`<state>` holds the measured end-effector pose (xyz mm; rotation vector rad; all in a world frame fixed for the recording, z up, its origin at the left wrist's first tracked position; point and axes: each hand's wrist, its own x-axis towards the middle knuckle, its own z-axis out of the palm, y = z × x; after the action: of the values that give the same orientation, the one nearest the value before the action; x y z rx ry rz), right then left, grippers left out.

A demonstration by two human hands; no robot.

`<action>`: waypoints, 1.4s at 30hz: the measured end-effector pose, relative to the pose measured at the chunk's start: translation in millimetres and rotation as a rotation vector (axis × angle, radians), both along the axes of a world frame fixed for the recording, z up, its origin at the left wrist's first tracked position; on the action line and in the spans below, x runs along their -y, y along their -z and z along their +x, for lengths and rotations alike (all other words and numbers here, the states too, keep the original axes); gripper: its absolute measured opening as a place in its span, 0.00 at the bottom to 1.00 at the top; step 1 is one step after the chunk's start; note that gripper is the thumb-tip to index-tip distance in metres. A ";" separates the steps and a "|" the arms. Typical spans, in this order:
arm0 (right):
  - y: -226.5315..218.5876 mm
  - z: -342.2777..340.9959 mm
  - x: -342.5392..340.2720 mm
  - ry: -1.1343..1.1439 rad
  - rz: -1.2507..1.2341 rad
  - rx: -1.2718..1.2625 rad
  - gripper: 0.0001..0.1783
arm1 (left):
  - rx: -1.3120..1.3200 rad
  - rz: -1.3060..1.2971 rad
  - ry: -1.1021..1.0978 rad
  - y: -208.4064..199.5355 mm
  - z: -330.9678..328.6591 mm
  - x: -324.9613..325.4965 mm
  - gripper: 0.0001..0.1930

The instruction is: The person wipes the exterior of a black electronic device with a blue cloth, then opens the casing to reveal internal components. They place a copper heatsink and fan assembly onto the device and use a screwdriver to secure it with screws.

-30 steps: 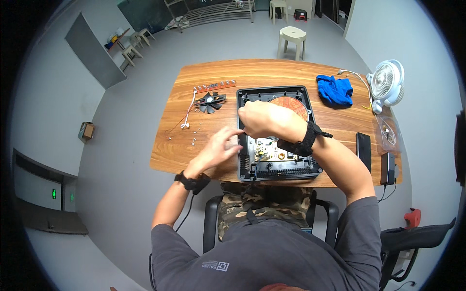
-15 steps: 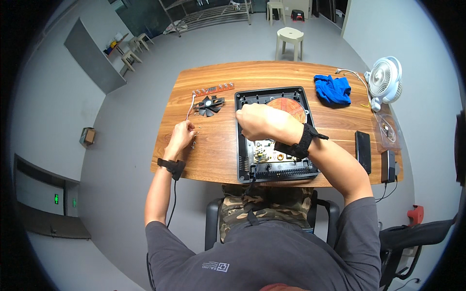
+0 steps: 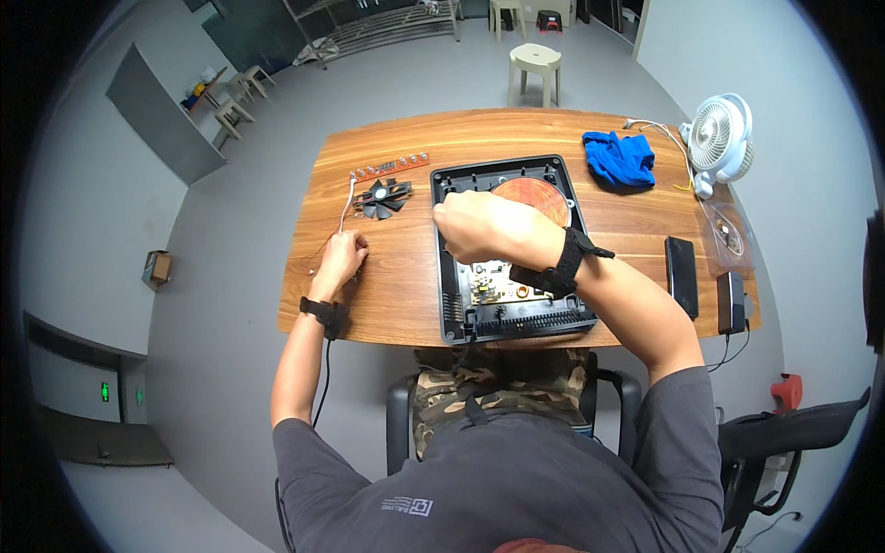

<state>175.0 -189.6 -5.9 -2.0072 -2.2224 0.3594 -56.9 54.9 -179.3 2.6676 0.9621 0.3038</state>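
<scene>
My left hand (image 3: 341, 260) rests low at the left of the wooden table (image 3: 392, 300), fingers pinched together; whatever they hold is too small to make out. A few small metal bits (image 3: 358, 276) lie partly hidden by it. Beyond that hand are a black fan (image 3: 381, 194) and a narrow orange circuit strip (image 3: 392, 168) with a white cable (image 3: 348, 205). Over the left side of an open black cooker housing (image 3: 451, 276) my right hand (image 3: 475, 226) is closed, its grip hidden from view. Inside the housing sit a round copper coil (image 3: 539, 198) and a pale circuit board (image 3: 493, 286).
A blue cloth (image 3: 619, 160) lies at the back right, near a white fan (image 3: 719, 138). Along the right edge are a black phone-like slab (image 3: 681, 276), a dark adapter box (image 3: 731, 304) and a clear plastic bag (image 3: 728, 235). Beyond the table stands a stool (image 3: 535, 61).
The whole view has shifted slightly. My left hand has moved a little to the right, covering more of the small metal bits. My right hand stays over the housing.
</scene>
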 end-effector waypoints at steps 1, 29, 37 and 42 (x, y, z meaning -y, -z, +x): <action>-0.6 0.0 0.9 -0.001 0.005 -0.002 0.06 | 0.001 0.020 0.001 -0.1 0.8 1.2 0.08; 3.7 5.6 -1.8 -0.025 -0.038 -0.012 0.12 | 0.202 0.192 0.127 -40.3 21.0 52.6 0.07; 17.9 14.8 2.5 -0.030 -0.012 0.050 0.14 | 0.267 -0.268 0.154 -50.5 51.1 108.7 0.07; 11.6 17.0 8.5 -0.039 0.023 0.082 0.15 | 0.267 -0.507 0.174 -54.6 60.4 135.4 0.08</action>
<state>192.0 -198.1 -17.5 -2.0047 -2.3056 0.2582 3.5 -80.5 -124.7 2.1616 0.6191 0.3169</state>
